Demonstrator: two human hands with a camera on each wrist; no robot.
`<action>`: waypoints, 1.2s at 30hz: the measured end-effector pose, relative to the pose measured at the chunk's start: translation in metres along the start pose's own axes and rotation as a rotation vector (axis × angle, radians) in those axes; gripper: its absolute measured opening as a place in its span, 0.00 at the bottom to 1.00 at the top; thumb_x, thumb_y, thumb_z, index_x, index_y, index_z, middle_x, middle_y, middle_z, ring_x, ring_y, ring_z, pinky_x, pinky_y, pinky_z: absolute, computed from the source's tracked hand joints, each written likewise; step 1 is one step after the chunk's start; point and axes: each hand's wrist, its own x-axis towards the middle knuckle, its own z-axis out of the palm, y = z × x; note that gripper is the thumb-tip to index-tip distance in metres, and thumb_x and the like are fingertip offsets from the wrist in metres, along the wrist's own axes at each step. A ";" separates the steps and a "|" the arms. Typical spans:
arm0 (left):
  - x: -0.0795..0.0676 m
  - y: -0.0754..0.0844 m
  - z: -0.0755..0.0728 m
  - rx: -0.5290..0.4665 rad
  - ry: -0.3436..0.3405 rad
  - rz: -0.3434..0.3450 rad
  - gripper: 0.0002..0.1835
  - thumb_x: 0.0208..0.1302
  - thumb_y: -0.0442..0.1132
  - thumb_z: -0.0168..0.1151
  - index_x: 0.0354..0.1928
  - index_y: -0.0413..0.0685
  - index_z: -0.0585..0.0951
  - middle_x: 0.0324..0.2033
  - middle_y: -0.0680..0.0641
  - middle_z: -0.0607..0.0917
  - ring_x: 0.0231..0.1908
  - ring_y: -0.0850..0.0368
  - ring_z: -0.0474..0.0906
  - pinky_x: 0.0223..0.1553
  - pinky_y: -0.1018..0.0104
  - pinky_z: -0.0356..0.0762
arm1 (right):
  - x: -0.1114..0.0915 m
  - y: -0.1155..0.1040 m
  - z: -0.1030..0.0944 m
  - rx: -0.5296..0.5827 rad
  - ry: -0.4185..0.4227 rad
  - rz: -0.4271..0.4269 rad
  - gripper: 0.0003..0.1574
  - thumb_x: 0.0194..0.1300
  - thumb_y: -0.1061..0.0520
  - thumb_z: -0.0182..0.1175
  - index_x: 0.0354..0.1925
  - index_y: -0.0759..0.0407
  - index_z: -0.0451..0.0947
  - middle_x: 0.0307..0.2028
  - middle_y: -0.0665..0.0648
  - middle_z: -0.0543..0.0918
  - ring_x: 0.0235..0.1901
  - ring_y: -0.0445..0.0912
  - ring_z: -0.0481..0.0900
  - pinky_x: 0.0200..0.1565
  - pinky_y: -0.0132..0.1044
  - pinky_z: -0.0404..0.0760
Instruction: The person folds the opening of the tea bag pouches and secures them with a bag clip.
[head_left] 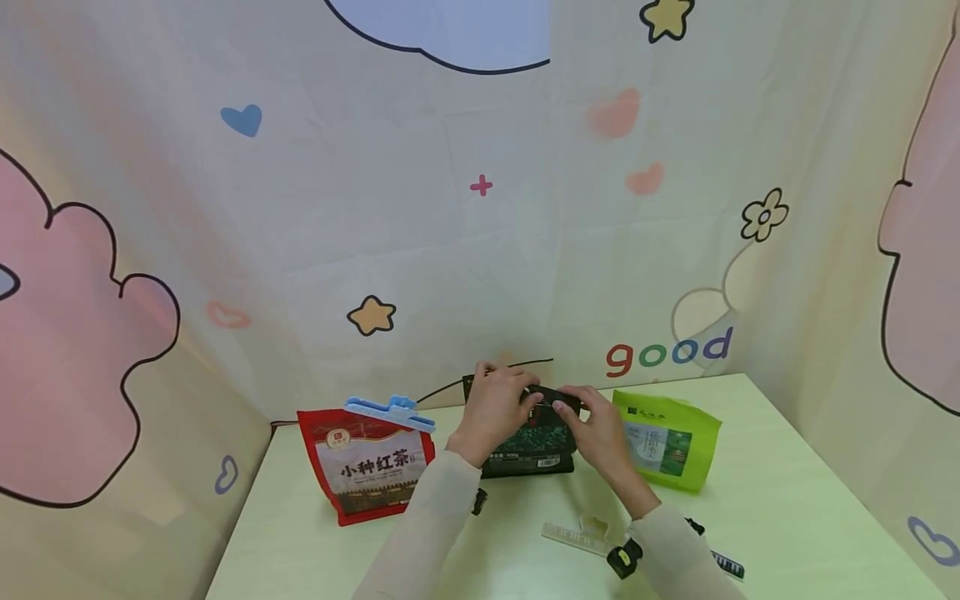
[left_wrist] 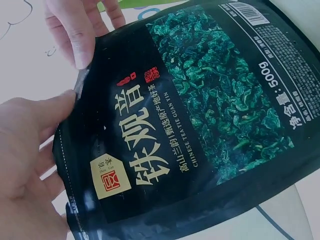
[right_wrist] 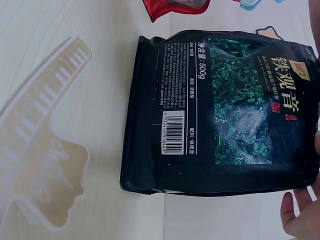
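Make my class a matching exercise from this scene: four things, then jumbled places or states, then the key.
Things
1. Red pouch with a pale label
2. Black pouch with a green leaf picture
3. Lime-green pouch with a label
4. Cream piano-shaped clip

Places or states
A. Lying on the pale table
B. Topped by a blue clip
C. Gripped by left hand and right hand
D. Rightmost pouch, head view

Pairs: 1B, 2C, 3D, 4A
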 end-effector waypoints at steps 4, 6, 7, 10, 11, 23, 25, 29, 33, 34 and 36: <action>0.001 -0.001 0.001 -0.051 0.034 0.011 0.11 0.65 0.50 0.64 0.46 0.61 0.87 0.41 0.59 0.89 0.41 0.62 0.84 0.56 0.58 0.70 | 0.000 0.000 0.002 -0.001 0.011 -0.019 0.14 0.64 0.58 0.66 0.48 0.60 0.83 0.44 0.60 0.86 0.45 0.54 0.83 0.50 0.55 0.80; 0.002 -0.001 0.002 -0.076 0.043 0.018 0.09 0.65 0.48 0.65 0.45 0.61 0.87 0.39 0.59 0.89 0.38 0.64 0.84 0.54 0.61 0.71 | 0.001 -0.001 0.002 -0.025 0.019 -0.042 0.14 0.64 0.58 0.65 0.49 0.59 0.84 0.44 0.59 0.86 0.45 0.54 0.83 0.48 0.54 0.81; 0.002 -0.002 0.002 -0.085 0.045 0.022 0.08 0.65 0.48 0.64 0.44 0.61 0.87 0.38 0.59 0.90 0.37 0.64 0.84 0.53 0.61 0.71 | 0.002 -0.003 0.002 -0.039 0.022 -0.058 0.15 0.64 0.58 0.65 0.49 0.59 0.84 0.44 0.59 0.86 0.45 0.54 0.84 0.47 0.53 0.81; 0.002 -0.003 0.002 -0.094 0.043 0.026 0.07 0.67 0.46 0.63 0.42 0.62 0.88 0.37 0.60 0.90 0.34 0.66 0.84 0.51 0.63 0.72 | 0.006 -0.007 0.003 -0.096 0.024 -0.117 0.14 0.65 0.56 0.65 0.48 0.57 0.85 0.44 0.57 0.86 0.46 0.53 0.84 0.46 0.51 0.81; 0.002 -0.003 0.003 -0.094 0.042 0.025 0.07 0.67 0.46 0.63 0.42 0.62 0.88 0.37 0.60 0.90 0.34 0.66 0.84 0.51 0.62 0.73 | 0.007 -0.009 0.004 -0.097 0.022 -0.134 0.13 0.65 0.55 0.65 0.48 0.57 0.85 0.44 0.57 0.86 0.46 0.53 0.84 0.46 0.51 0.81; 0.004 -0.005 0.000 -0.077 -0.002 0.061 0.08 0.71 0.42 0.59 0.43 0.59 0.87 0.32 0.57 0.89 0.32 0.63 0.84 0.53 0.60 0.76 | 0.018 -0.009 0.017 -0.077 0.086 -0.183 0.03 0.62 0.61 0.66 0.33 0.60 0.81 0.32 0.57 0.85 0.37 0.52 0.84 0.42 0.48 0.83; 0.005 -0.006 -0.001 -0.058 -0.012 0.048 0.09 0.71 0.44 0.58 0.44 0.58 0.87 0.33 0.57 0.90 0.32 0.63 0.84 0.53 0.60 0.77 | 0.018 -0.007 0.018 -0.079 0.087 -0.179 0.02 0.61 0.61 0.66 0.33 0.59 0.81 0.33 0.57 0.85 0.37 0.52 0.84 0.42 0.48 0.83; 0.005 -0.006 -0.003 -0.068 -0.028 0.016 0.10 0.71 0.47 0.57 0.42 0.57 0.88 0.34 0.57 0.90 0.33 0.62 0.85 0.53 0.60 0.78 | 0.018 -0.005 0.018 -0.080 0.078 -0.144 0.04 0.63 0.59 0.66 0.36 0.59 0.83 0.35 0.57 0.86 0.39 0.52 0.85 0.43 0.48 0.83; 0.004 -0.006 -0.004 -0.093 -0.022 0.003 0.10 0.71 0.47 0.58 0.42 0.58 0.88 0.36 0.57 0.90 0.36 0.61 0.85 0.52 0.61 0.78 | 0.013 -0.001 0.015 -0.080 0.057 -0.121 0.08 0.65 0.55 0.65 0.39 0.58 0.85 0.37 0.58 0.86 0.39 0.51 0.85 0.42 0.48 0.82; 0.004 -0.006 -0.004 -0.098 -0.016 0.001 0.10 0.70 0.47 0.58 0.42 0.58 0.88 0.36 0.57 0.90 0.36 0.61 0.85 0.52 0.61 0.79 | 0.012 0.000 0.014 -0.080 0.052 -0.122 0.08 0.66 0.55 0.64 0.40 0.59 0.85 0.37 0.58 0.86 0.39 0.51 0.84 0.42 0.48 0.82; 0.004 -0.006 -0.004 -0.110 -0.005 -0.001 0.10 0.70 0.47 0.59 0.42 0.58 0.89 0.37 0.57 0.90 0.37 0.61 0.85 0.51 0.61 0.80 | 0.009 0.003 0.011 -0.078 0.041 -0.116 0.10 0.67 0.55 0.63 0.42 0.59 0.85 0.39 0.58 0.86 0.39 0.50 0.84 0.42 0.48 0.81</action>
